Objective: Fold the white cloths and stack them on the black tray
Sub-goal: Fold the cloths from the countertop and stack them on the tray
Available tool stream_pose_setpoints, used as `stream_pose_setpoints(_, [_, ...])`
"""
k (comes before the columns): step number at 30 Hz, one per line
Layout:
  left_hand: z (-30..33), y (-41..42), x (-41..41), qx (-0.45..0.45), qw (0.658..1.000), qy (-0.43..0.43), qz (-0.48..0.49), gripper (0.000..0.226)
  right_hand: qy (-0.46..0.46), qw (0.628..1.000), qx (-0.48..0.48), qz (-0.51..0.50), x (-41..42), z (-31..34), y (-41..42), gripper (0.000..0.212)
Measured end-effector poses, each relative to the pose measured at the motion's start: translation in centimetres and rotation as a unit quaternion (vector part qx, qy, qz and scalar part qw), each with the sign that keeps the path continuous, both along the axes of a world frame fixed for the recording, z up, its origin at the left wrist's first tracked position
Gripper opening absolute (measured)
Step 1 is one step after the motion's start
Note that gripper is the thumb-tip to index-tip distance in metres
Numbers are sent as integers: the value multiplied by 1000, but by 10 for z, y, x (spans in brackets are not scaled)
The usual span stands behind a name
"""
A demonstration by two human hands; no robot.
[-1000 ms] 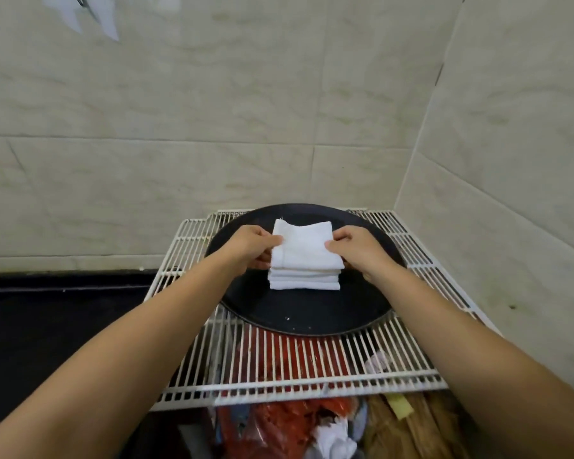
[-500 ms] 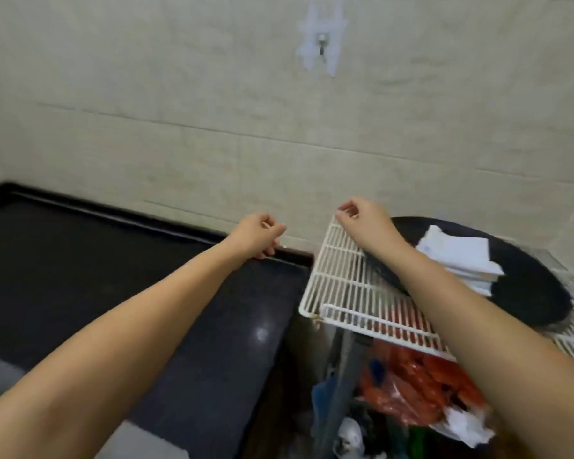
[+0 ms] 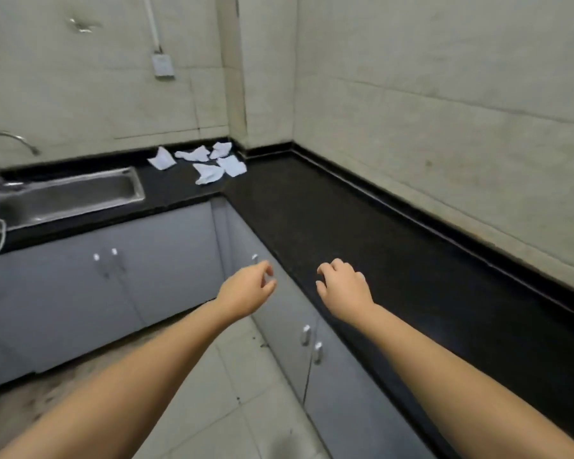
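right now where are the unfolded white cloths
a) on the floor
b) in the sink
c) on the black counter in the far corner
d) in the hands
c: the loose white cloths lie scattered on the black counter in the far corner, right of the sink, while both hands hold nothing.

The crumpled white cloths (image 3: 209,162) look soft and matt on the glossy speckled black stone countertop (image 3: 362,246), beside a brushed steel sink (image 3: 70,197) and curved metal tap (image 3: 5,150), above smooth, possibly laminate, grey cabinet doors (image 3: 140,270).
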State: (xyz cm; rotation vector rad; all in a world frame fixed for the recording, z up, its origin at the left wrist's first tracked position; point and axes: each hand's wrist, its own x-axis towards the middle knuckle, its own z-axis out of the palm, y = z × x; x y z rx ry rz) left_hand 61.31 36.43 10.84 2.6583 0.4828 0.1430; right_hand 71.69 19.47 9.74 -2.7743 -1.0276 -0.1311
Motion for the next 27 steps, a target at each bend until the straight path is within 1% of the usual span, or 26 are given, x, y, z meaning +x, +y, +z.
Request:
stream_pose_setpoints(5, [-44, 94, 5, 19, 997, 57, 52, 30, -7, 996, -57, 73, 26, -42, 107, 36])
stream_pose_setpoints(10, [-61, 199, 69, 33, 992, 93, 74, 33, 15, 991, -76, 111, 95, -63, 218, 37])
stream_pose_setpoints(13, [-53, 253, 116, 34, 992, 95, 79, 33, 20, 989, -71, 131, 140, -53, 278, 36])
stream_pose_setpoints(15, [-44, 292, 151, 32, 993, 80, 84, 32, 16, 988, -66, 141, 175, -45, 321, 37])
stream_pose_setpoints(19, [-39, 357, 204, 15, 993, 66, 100, 31, 16, 985, -86, 150, 229, -45, 394, 37])
stream_pose_setpoints(23, [-57, 429, 252, 4, 993, 78, 88, 30, 29, 981, -108, 156, 277, -59, 462, 36])
stream_pose_setpoints(27, [-81, 509, 312, 16, 994, 90, 60, 26, 43, 981, -120, 144, 330, -84, 535, 33])
